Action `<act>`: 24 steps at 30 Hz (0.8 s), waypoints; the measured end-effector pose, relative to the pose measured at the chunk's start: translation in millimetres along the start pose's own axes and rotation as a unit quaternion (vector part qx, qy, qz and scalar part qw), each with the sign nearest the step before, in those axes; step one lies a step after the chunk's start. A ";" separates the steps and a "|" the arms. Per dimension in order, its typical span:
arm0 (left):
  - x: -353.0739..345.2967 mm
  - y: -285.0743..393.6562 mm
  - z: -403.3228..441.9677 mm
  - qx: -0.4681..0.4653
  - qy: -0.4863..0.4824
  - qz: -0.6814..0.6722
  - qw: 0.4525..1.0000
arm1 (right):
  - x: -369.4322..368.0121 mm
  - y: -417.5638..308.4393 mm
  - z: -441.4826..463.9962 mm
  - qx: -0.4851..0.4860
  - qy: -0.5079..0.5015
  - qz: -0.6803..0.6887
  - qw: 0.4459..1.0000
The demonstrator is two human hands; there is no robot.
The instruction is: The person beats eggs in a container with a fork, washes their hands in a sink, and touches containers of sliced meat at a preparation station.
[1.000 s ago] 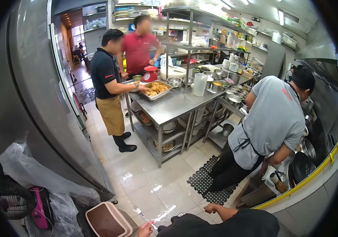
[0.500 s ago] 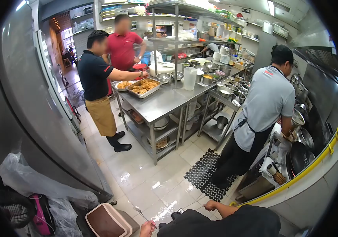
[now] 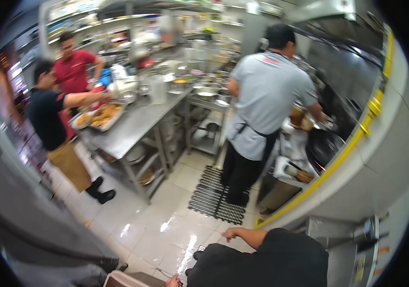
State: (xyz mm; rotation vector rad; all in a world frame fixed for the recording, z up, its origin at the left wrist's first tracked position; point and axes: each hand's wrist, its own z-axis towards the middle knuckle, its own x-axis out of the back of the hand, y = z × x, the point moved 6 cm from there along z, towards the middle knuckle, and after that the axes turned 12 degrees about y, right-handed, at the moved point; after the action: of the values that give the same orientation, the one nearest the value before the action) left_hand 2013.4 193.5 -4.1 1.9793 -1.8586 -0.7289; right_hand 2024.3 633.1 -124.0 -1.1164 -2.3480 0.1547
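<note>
My left hand [image 3: 173, 281] is at the bottom edge, its fingers closed round the handle of a thin metal fork [image 3: 164, 273], which is blurred and points up and left over the floor. My right hand [image 3: 231, 233] hangs over the tiled floor [image 3: 161, 239], in front of my dark clothing, fingers curled; what it holds, if anything, is too small to tell. A black perforated mat [image 3: 218, 195] lies beyond it. The brown bin [image 3: 118, 280] with a light rim stands left of my left hand.
A person in grey [image 3: 271, 105] works at the stove with a black wok [image 3: 325, 147]. Two people [image 3: 47, 112] stand at the left by a steel table [image 3: 121, 138] bearing trays of fried food [image 3: 105, 115]. A yellow pipe [image 3: 357, 136] edges the wall at right.
The view has swung to the right, so the table and people appear further left. A steel shelf has come into view at lower right. My left hand still holds the fork.
</note>
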 end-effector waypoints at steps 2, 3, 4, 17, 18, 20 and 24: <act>15.3 -11.5 18.6 -0.224 -0.028 0.178 0.958 | 13.6 -10.6 -20.5 0.006 0.064 -0.014 0.998; 15.4 -17.7 25.1 -0.101 -0.009 0.142 0.985 | 22.4 -19.3 -33.0 0.025 0.086 -0.032 0.995; 16.8 -25.6 29.7 -0.023 0.010 0.126 0.992 | 29.1 -25.4 -41.4 0.046 0.108 -0.057 0.991; 19.7 -21.9 53.5 -0.009 0.118 0.216 0.969 | -35.9 87.7 -37.0 -0.076 0.097 0.028 0.992; 18.9 -16.7 50.3 -0.009 0.126 0.208 0.970 | -48.0 105.7 -25.0 -0.102 0.056 0.010 0.993; 31.2 -20.2 49.1 -0.031 0.163 0.233 0.958 | -65.4 119.8 -36.4 -0.140 0.011 0.079 0.987; 27.1 -12.8 49.9 -0.035 0.168 0.297 0.939 | -45.4 85.8 -61.9 -0.168 -0.022 0.095 0.981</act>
State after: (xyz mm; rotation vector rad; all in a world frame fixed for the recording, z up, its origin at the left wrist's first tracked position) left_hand 1996.0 173.2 -55.9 1.2754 -2.0119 -0.2504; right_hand 2138.3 647.6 -117.4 -1.5133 -2.3602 -0.1574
